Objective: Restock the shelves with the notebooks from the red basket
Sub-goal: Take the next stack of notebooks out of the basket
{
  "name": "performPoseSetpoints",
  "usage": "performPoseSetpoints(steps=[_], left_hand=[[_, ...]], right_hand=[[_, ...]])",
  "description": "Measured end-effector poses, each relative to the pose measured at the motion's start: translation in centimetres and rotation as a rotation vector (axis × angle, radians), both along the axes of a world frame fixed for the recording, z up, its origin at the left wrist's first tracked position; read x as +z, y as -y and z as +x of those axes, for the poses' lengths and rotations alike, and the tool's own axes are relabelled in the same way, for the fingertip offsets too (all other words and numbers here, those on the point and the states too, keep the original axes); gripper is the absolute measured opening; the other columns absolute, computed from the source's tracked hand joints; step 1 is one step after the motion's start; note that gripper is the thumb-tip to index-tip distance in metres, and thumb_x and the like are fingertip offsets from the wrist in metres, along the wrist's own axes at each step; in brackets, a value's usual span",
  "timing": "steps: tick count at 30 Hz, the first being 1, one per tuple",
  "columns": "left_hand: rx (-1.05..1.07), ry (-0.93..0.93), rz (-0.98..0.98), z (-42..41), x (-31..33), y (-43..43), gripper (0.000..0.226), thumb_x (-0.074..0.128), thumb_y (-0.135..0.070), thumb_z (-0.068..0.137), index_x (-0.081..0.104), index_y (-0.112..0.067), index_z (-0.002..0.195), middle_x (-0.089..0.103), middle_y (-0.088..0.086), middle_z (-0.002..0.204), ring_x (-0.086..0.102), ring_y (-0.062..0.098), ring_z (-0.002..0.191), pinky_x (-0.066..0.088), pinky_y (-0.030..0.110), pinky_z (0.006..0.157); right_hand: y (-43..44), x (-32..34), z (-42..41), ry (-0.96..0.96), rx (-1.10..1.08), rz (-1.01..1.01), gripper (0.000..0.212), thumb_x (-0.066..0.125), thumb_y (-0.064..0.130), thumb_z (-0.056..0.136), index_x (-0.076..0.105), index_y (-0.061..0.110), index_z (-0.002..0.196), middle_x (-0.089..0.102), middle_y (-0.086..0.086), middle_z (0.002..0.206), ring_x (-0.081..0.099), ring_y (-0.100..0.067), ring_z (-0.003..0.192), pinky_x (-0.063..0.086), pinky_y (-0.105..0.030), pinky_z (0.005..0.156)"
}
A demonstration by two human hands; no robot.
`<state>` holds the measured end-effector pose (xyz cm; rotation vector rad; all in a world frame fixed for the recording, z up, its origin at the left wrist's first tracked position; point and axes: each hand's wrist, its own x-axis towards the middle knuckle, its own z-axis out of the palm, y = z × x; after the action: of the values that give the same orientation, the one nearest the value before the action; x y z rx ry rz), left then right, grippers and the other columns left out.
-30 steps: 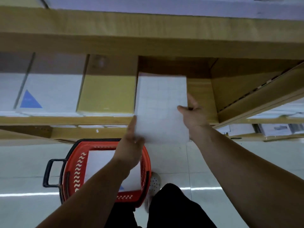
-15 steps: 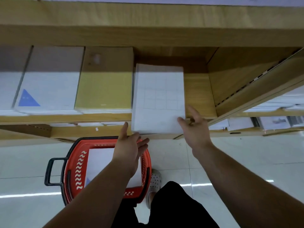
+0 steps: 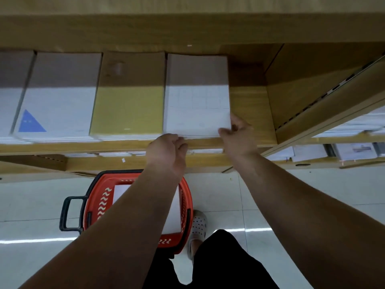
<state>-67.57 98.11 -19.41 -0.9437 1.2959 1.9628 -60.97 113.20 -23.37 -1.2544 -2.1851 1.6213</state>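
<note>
On the wooden shelf (image 3: pixel 252 113), flat grid-lined notebook stack (image 3: pixel 196 105), both hands' grip, left hand (image 3: pixel 166 151), right hand (image 3: pixel 237 136), pinching its front edge

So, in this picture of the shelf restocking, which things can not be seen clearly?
All in the head view:
- Notebooks in the red basket: the left forearm covers most of them, so no count.
- Grid notebook stack: its rear half lies in the upper shelf's shadow.
- Left hand: fingertips curl out of sight, so contact is unclear.
- Lower shelf stock: too small and blurred.
</note>
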Motion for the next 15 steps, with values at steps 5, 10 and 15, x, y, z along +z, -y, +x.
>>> performPoseSetpoints(steps=[5,10,15], left_hand=[[-0.088,-0.017,-0.008,1.3,-0.2,0.2,0.033,0.043,0.005,0.1,0.053,0.008,0.131,0.052,0.026,0.145,0.054,0.034,0.135,0.045,0.042,0.112],[-0.118,-0.028,0.052,0.1,-1.2,0.3,0.02,0.043,0.008,0.096,0.056,-0.005,0.093,0.058,0.009,0.094,0.061,0.021,0.09,0.053,0.03,0.091],[-0.221,-0.073,0.055,-0.3,-1.5,0.7,0.022,0.041,0.011,0.095,0.053,-0.007,0.088,0.052,0.007,0.092,0.054,0.021,0.088,0.044,0.031,0.102]], right_hand=[[0.1,-0.5,1.1,-0.033,0.031,-0.019,0.062,0.069,0.019,0.095,0.047,0.039,0.149,0.065,0.008,0.135,0.065,-0.015,0.12,0.056,-0.046,0.1],[0.1,-0.8,1.3,-0.04,0.042,0.021,0.07,0.076,0.014,0.089,0.048,0.029,0.151,0.065,0.009,0.136,0.06,-0.011,0.125,0.053,-0.038,0.106],[-0.8,-1.4,1.1,0.006,0.073,0.005,0.071,0.074,0.022,0.092,0.041,0.033,0.154,0.058,0.008,0.145,0.056,-0.011,0.13,0.049,-0.039,0.11]])
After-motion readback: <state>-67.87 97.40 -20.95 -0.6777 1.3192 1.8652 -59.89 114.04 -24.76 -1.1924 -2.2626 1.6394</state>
